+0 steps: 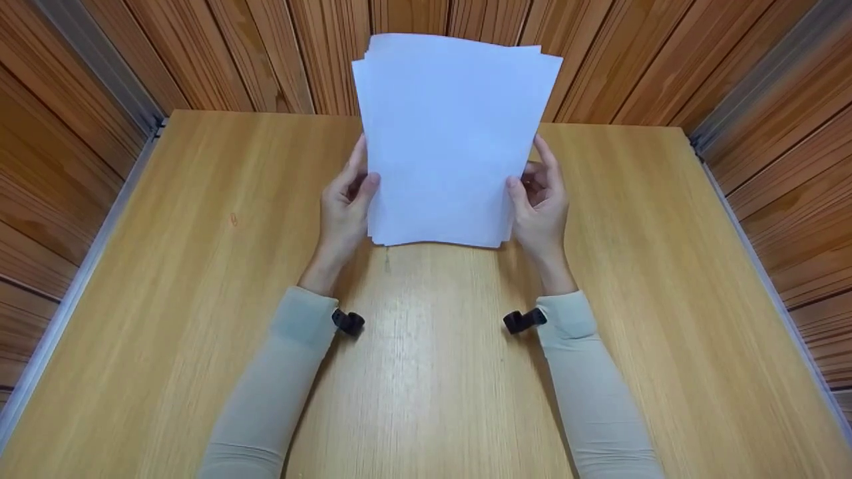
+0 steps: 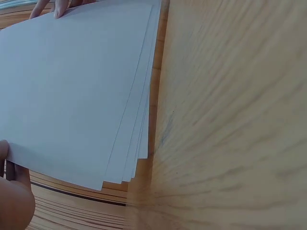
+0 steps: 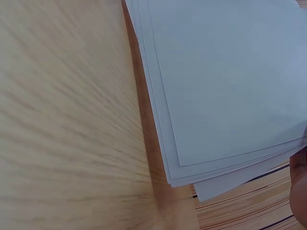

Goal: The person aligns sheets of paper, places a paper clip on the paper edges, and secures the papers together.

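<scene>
A stack of white paper sheets [image 1: 446,140] is held up over the far part of the table, its sheets slightly fanned so the corners do not line up. My left hand [image 1: 346,206] grips its left edge, thumb in front and fingers behind. On the opposite edge, my right hand [image 1: 542,206] holds the stack the same way. The left wrist view shows several staggered layers of the paper [image 2: 72,91] along the near edge. Uneven sheet corners of the paper [image 3: 225,81] also appear in the right wrist view, with part of my right hand [image 3: 300,196] at the side.
The wooden table [image 1: 426,372] spreads below both arms. A small orange paper clip [image 1: 233,219] lies on its left side. Wood-plank walls [image 1: 246,53] enclose the back and sides, with metal rails [image 1: 765,273] along the side edges. Black wrist cameras [image 1: 349,322] sit on the sleeves.
</scene>
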A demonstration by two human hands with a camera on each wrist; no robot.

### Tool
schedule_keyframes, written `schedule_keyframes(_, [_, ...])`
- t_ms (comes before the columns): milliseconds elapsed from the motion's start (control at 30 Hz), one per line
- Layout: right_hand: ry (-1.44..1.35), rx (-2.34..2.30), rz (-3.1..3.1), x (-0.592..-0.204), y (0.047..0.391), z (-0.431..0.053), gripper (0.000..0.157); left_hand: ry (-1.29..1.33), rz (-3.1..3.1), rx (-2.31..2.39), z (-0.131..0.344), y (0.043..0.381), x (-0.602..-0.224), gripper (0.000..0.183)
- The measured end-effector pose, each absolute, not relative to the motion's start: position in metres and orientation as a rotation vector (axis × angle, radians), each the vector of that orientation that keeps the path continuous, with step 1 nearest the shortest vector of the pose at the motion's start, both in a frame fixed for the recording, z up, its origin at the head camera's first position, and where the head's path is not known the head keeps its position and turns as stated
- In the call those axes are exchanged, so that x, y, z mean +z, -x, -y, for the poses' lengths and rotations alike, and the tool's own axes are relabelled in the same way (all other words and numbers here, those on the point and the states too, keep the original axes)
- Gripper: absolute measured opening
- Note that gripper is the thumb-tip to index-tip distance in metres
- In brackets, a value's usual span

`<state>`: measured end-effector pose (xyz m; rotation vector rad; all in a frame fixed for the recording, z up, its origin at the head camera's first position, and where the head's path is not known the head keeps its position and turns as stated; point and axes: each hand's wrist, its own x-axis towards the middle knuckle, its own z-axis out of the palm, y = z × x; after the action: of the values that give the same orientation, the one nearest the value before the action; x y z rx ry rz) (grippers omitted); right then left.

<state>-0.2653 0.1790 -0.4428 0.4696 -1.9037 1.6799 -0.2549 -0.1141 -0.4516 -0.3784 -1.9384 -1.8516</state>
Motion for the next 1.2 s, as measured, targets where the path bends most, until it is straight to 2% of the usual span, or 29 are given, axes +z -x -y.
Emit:
schedule_keyframes(900, [-0.441, 1.728, 1.803, -0.4404, 0.2656, -0.1788, 0.058, 0.494, 1.881, -1.906, 0.1096, 0.2550, -0.4521, 0.054])
schedule_keyframes(1200, [-0.413, 1.703, 1.815, -0.4421, 0.2635, -0.1799, 0.057, 0.456, 1.936, -1.894, 0.1102, 0.2527, -0.4535, 0.060])
